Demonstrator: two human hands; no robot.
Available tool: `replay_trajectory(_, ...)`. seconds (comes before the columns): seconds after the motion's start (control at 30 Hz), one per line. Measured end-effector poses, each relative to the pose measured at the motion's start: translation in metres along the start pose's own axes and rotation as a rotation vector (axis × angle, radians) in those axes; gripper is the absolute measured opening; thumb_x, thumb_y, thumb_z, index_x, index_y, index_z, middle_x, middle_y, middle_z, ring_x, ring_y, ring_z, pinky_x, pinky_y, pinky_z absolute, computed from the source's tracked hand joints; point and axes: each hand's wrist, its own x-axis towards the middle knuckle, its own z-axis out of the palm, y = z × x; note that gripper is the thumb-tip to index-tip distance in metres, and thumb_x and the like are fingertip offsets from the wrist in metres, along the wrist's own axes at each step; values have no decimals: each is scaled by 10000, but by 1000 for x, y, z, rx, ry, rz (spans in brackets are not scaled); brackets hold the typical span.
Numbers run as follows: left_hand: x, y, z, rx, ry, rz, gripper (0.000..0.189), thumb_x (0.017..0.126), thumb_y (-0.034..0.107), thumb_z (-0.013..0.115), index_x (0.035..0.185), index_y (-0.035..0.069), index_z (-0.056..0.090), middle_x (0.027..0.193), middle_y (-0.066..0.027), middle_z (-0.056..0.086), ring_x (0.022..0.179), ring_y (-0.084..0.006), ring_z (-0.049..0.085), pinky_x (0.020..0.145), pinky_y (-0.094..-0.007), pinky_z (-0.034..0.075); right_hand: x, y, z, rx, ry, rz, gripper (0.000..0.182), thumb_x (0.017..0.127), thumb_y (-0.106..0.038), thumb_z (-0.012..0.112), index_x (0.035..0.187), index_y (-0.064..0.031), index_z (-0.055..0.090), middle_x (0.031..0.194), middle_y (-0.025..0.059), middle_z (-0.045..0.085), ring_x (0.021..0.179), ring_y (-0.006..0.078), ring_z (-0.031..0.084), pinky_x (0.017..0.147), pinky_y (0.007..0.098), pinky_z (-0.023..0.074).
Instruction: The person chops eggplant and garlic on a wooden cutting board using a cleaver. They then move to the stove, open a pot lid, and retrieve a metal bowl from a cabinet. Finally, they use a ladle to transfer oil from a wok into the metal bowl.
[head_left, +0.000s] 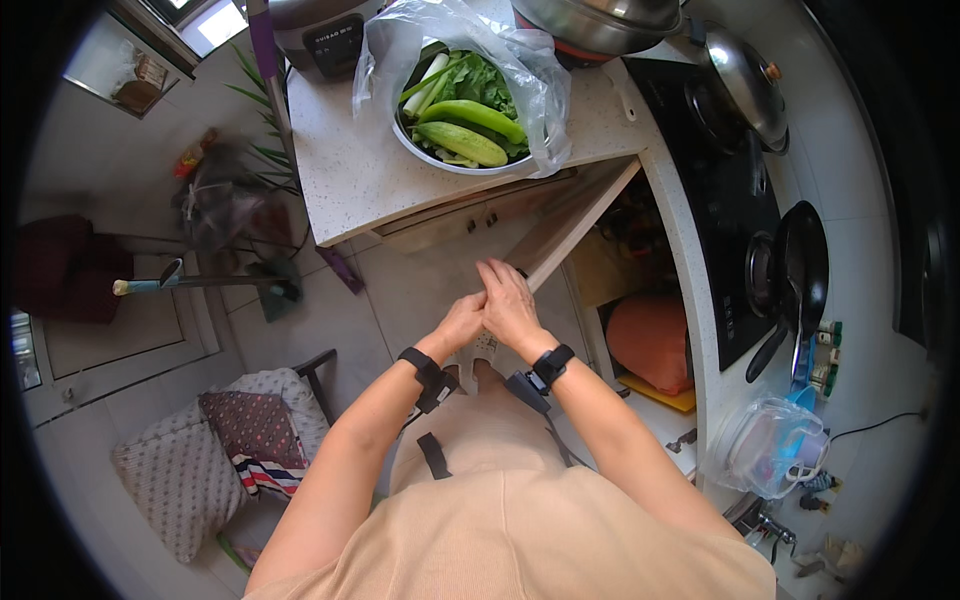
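Observation:
My left hand (460, 321) and my right hand (511, 301) meet in front of my body, low over the tiled floor. The right hand's fingers lie over those of the left, so whether anything is between them is hidden. Close beyond the right hand stands an open wooden cabinet door (581, 217); I cannot tell whether the hand touches it. Inside the cabinet sits an orange-red rounded object (649, 341) on a yellow flat piece (660, 394). Both wrists wear black straps with small devices.
A bowl (465, 169) with a cucumber (461, 143), green pepper (472, 114) and leafy greens stands under clear plastic on the counter (330, 165). A cooktop (712, 247) carries a lidded pan (746, 82) and black wok (810, 262). A cushioned chair (180, 457) is at left.

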Motion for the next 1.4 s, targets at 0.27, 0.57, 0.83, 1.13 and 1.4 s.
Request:
replay_trajectory(0.27, 25, -19, -6, 208, 7, -27, 629, 893, 158, 524, 1471, 36, 310, 1476, -218, 380, 1359, -347, 379, 1108, -368, 319, -45, 37, 25, -221, -173, 285, 579, 762, -73, 634, 1316, -11, 480, 1329, 227, 462, 1264, 401, 413, 1054, 473, 343)
replay_trajectory(0.57, 86, -84, -31, 366, 121, -61, 642, 917, 205, 536, 1492, 74, 282, 1508, -184, 340, 1381, -337, 343, 1115, -367, 311, -20, 84, 82, -185, -158, 293, 672, 785, -57, 602, 1417, -50, 376, 1438, 220, 365, 1362, 416, 299, 1099, 491, 295)
replay_trajectory(0.83, 152, -143, -24, 499, 64, -196, 652, 947, 246, 527, 1514, 119, 232, 1525, -156, 317, 1392, -323, 323, 1130, -373, 302, -42, 147, 141, -117, -176, 259, 661, 800, -29, 561, 1431, -45, 366, 1446, 249, 361, 1363, 440, 301, 1099, 520, 286)
replay_trajectory(1.13, 271, -237, -17, 538, 148, -142, 651, 919, 227, 544, 1489, 74, 270, 1487, -193, 348, 1355, -358, 358, 1105, -420, 333, -54, 222, 205, -79, -214, 292, 732, 798, -44, 611, 1462, -53, 304, 1458, 253, 331, 1361, 424, 303, 1117, 501, 276)
replay_trajectory(1.4, 307, -231, -10, 1084, 51, -330, 597, 894, 137, 553, 1445, 52, 338, 1380, -212, 463, 1254, -347, 477, 1023, -427, 414, -65, 243, 221, -17, -254, 359, 717, 805, -31, 578, 1469, -57, 306, 1449, 250, 351, 1357, 418, 316, 1119, 499, 271)
